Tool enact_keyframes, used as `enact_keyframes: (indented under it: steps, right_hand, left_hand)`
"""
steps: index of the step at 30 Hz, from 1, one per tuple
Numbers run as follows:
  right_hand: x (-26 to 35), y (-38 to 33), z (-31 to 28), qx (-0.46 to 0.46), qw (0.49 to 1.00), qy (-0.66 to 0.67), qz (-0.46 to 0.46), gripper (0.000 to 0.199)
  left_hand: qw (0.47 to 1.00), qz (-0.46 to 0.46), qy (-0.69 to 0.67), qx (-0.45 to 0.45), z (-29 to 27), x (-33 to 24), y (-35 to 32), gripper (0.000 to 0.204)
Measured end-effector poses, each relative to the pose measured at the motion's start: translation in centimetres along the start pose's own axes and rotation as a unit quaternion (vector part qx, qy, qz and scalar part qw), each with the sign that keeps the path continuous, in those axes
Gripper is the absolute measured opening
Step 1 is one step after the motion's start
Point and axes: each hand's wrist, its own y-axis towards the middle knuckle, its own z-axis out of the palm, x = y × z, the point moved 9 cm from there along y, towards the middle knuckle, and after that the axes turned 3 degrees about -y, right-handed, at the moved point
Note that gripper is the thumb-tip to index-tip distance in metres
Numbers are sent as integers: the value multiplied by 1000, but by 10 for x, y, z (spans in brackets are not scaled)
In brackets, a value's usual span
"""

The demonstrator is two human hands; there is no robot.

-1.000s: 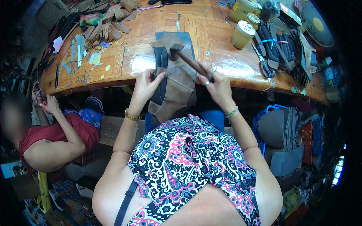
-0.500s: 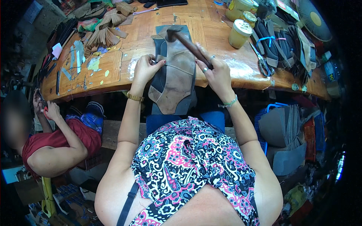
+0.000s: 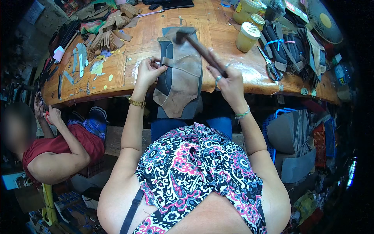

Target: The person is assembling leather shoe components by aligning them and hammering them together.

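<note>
while right fingers [image 3: 213,72] clamp a hammer [image 3: 200,49], left fingers [image 3: 158,71] pinch the leather piece [image 3: 182,82].

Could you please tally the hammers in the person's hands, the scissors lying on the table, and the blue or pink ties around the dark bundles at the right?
Hammer, in the right hand: 1
Scissors: 1
Blue tie: 1
Pink tie: 1
Total: 4

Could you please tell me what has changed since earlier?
The dark-headed, brown-handled hammer and flat brown leather piece have shifted slightly forward since the first picture. The right hand keeps its grip on the hammer; the left hand stays at the leather's left edge.
</note>
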Motion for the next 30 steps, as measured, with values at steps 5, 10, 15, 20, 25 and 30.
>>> enact_keyframes:
  steps: [5, 10, 15, 20, 25, 30]
  right_hand:
    - [25, -4, -32, -192, 963, 161, -104, 53]
    - [-25, -11, 41, 10, 998, -60, -6, 55]
    - [14, -5, 3, -73, 993, 83, -48, 53]
    - [-3, -24, 37, -11, 999, -19, -45, 51]
    - [-5, -16, 15, 16, 1000, 9, 0, 54]
    - [11, -18, -6, -121, 977, 168, -60, 57]
  left_hand:
    - [997, 54, -45, -24, 4, 6, 23, 29]
    - [995, 47, -83, -21, 8, 4, 36, 30]
    - [993, 64, -94, -34, 6, 12, 47, 25]
    - [995, 78, -62, -26, 9, 2, 53, 23]
    - [996, 68, -60, 5, 12, 3, 62, 26]
    - [994, 90, -61, -18, 12, 2, 81, 27]
